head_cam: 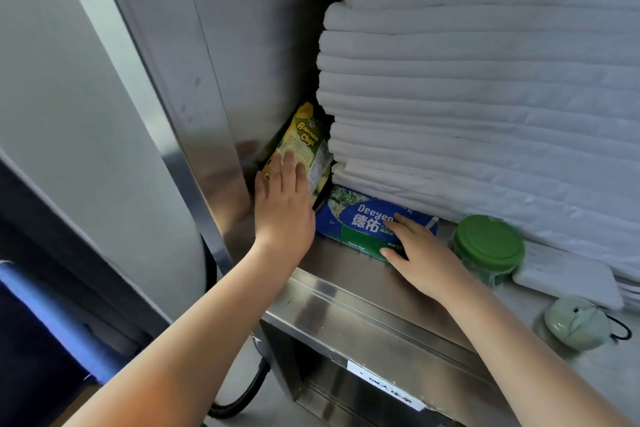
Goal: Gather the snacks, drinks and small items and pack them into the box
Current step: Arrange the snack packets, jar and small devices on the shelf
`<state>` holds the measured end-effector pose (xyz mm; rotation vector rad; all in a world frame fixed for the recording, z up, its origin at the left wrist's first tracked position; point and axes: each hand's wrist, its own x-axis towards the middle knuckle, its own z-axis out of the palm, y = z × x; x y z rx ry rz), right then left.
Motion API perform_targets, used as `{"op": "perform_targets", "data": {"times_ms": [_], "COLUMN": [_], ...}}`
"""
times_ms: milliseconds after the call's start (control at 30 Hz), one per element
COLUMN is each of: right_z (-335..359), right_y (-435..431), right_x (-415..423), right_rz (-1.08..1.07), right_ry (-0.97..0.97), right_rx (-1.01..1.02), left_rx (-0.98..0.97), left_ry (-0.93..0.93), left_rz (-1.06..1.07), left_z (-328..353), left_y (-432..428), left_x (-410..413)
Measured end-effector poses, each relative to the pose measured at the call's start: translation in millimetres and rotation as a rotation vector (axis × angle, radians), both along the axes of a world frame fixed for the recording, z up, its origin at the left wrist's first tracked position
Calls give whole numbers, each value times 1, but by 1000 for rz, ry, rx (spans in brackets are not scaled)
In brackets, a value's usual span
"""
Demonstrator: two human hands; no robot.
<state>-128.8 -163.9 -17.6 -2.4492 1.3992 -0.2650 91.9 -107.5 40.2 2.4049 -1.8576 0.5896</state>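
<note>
Gathering stage, I reckon, no box in view. Left hand (282, 204) lies flat, fingers straight, on the yellow foil banana chips bag (306, 142) wedged beside the stack of folded white linens (485, 97). Right hand (420, 250) rests spread on the flat blue wipes pack (360, 218) on the steel table (346, 274), not gripping. Next I'd need to curl fingers round both and slide them out.

A stainless-steel worktop (346, 274) carries a tall stack of folded white cloths (485, 97) at the back. A Banana Chips bag (306, 142) stands in the left corner. To its right come a flat blue wipes pack (360, 218), a green-lidded jar (488, 243), a white slab (568, 274) and a pale green gadget (573, 322), possibly corded.
</note>
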Motion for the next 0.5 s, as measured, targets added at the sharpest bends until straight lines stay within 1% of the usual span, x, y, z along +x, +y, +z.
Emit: {"op": "perform_targets", "data": {"times_ms": [167, 300, 400, 500], "right_z": [1, 3, 4, 5], "right_y": [5, 8, 11, 13], "right_x": [-1, -4, -7, -9], "right_rz": [5, 10, 14, 25], "right_ry": [-18, -18, -26, -23], "right_rx": [-8, -18, -19, -18], "left_rx": [-25, -6, -52, -124], "left_ry": [124, 124, 131, 236], "left_rz": [29, -6, -85, -233], "left_z": [13, 16, 16, 15], "left_y": [-4, -1, 5, 10], "left_x": [0, -10, -13, -16]}}
